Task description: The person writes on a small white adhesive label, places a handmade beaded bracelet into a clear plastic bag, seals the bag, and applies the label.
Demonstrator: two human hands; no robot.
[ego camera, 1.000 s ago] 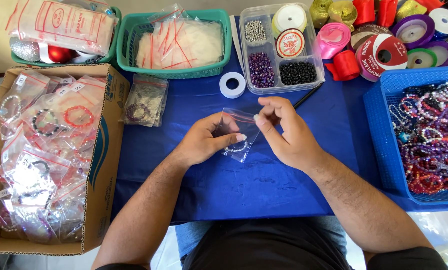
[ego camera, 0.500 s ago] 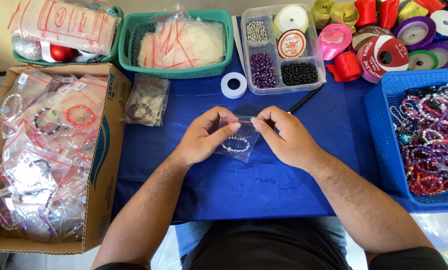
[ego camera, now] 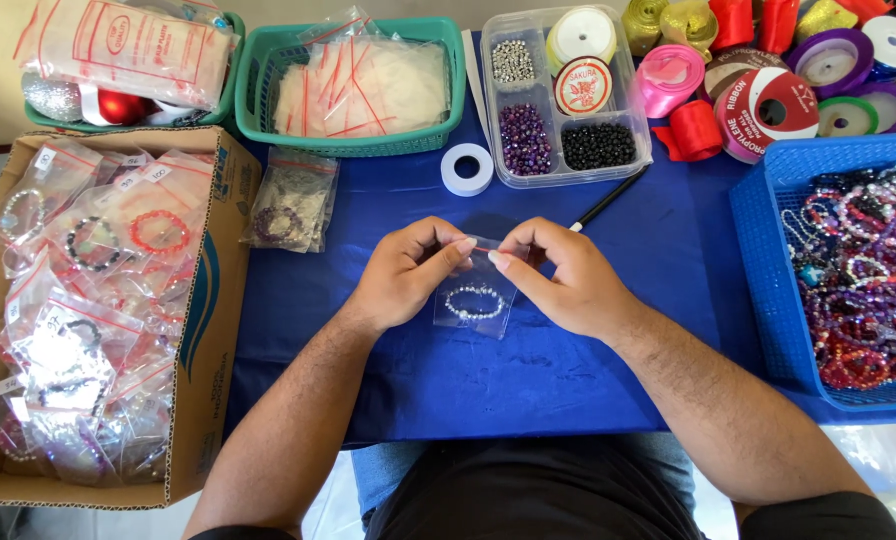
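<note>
Glossy clear plastic bag [ego camera: 475, 300], matt blue cloth [ego camera: 528, 380], brown cardboard box [ego camera: 208, 330].

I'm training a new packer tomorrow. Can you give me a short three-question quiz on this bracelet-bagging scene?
1. True or false: both hands pinch the top edge of the small clear bag.
2. What lies inside that bag?
3. Which container holds the loose bracelets: A) cardboard box, B) blue basket, C) green basket?

Key:
1. True: left hand and right hand meet there.
2. A pale beaded bracelet.
3. B, the blue basket.
</note>
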